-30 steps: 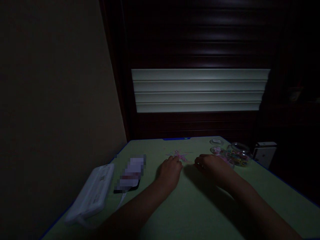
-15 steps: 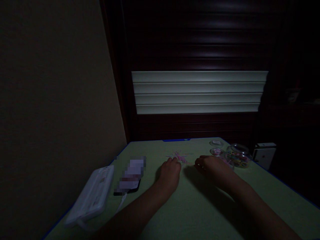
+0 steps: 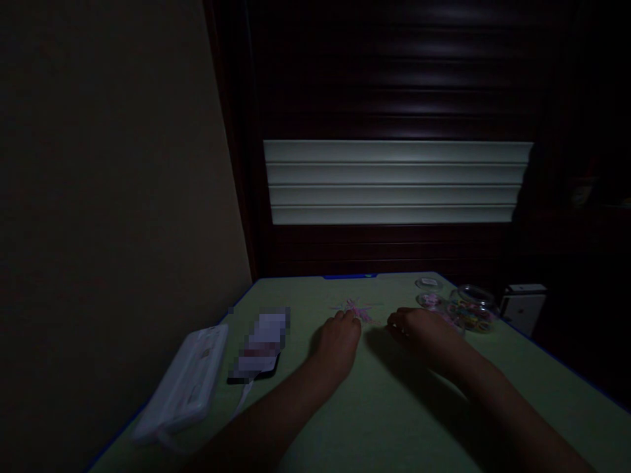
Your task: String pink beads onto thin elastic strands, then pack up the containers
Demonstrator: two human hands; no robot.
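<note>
A small bundle of pink and pale strands [image 3: 362, 310] lies spread on the green table [image 3: 389, 401]. My left hand [image 3: 340, 341] rests at its near left side, fingers curled down against its edge; what they hold is too small to make out. Right of the bundle, my right hand [image 3: 417, 328] is raised a little over the table with its fingertips pinched together. A thin pale strand runs from the bundle toward those fingertips, but its end is too dim to make out.
At the right stand a clear jar [image 3: 473, 309] of coloured bands, a small dish of pink pieces [image 3: 430, 301] and a clear lid [image 3: 428, 283]. On the left lie a phone [image 3: 263, 341] with a cable and a white power strip [image 3: 185, 384].
The view has shifted slightly, so most things sit a little further right. Both hands keep nearly the same pose, and the strand between them looks fainter.
</note>
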